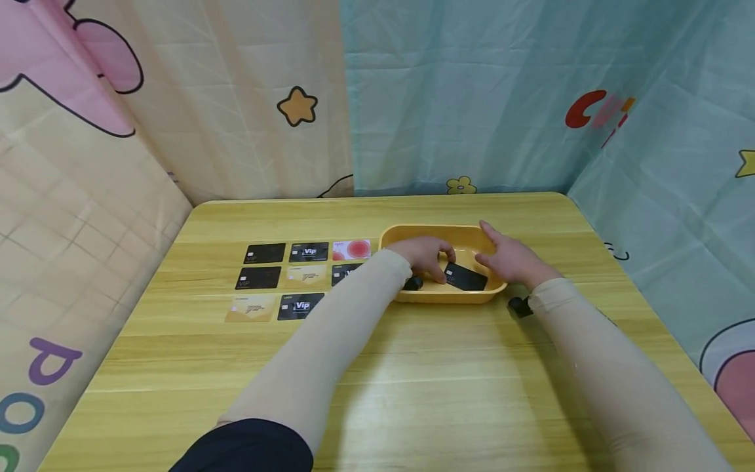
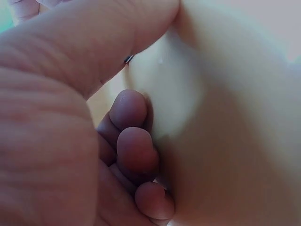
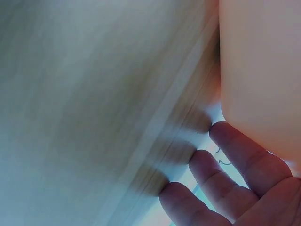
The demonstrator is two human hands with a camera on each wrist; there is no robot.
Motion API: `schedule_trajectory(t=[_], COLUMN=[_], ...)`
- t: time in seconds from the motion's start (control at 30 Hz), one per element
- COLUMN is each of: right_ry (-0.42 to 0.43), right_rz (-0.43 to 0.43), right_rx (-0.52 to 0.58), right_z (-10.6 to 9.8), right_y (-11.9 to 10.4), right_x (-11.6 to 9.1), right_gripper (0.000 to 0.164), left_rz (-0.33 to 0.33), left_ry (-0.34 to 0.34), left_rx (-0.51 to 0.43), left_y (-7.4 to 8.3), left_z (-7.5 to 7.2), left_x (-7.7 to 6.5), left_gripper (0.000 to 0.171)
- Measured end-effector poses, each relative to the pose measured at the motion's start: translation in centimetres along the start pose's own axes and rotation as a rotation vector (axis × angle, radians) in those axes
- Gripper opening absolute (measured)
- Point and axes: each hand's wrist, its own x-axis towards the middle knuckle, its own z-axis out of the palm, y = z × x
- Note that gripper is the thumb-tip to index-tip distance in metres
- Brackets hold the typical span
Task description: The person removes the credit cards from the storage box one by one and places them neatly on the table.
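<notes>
My left hand point(image 1: 421, 254) reaches into a yellow tray point(image 1: 439, 297). Its thumb and fingers curl at the left end of a black card point(image 1: 466, 277) and appear to pinch it. The card slants within the tray. In the left wrist view the fingers point(image 2: 137, 150) are bent beside the pale tray wall, and most of the card is hidden. At the tray's right end, my right hand point(image 1: 516, 259) holds the rim, thumb inside. The right wrist view shows several fingers point(image 3: 225, 183) outside the wall, near the tabletop.
Left of the tray, cards lie in rows on the wooden table point(image 1: 413, 380), among them a black card point(image 1: 265, 254), a pink card point(image 1: 352, 249) and a beige card point(image 1: 250, 308). The left forearm partly covers a Vip card point(image 1: 344, 272). Printed curtains point(image 1: 501, 85) enclose the table.
</notes>
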Motion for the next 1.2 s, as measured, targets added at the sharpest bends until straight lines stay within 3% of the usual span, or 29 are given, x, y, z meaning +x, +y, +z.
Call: schedule_trajectory(t=[0.4, 0.7, 1.0, 1.2], right_ry=[0.003, -0.001, 0.0, -0.001], right_rz=[0.017, -0.007, -0.018, -0.014], right_rx=[0.01, -0.004, -0.004, -0.007], right_z=[0.04, 0.07, -0.03, -0.05], right_y=[0.28, 0.14, 0.01, -0.02], right_x=[0.0, 0.05, -0.12, -0.18], right_gripper=[0.088, 0.087, 0.086, 0.086], left_rz=[0.057, 0.094, 0.116, 0.127], left_ry=[0.018, 0.047, 0.051, 0.061], left_rx=[0.036, 0.018, -0.077, -0.067], left_y=[0.08, 0.18, 0.17, 0.12], left_z=[0.1, 0.01, -0.12, -0.23], left_x=[0.07, -0.47, -0.52, -0.33], left_gripper=[0.048, 0.045, 0.047, 0.048])
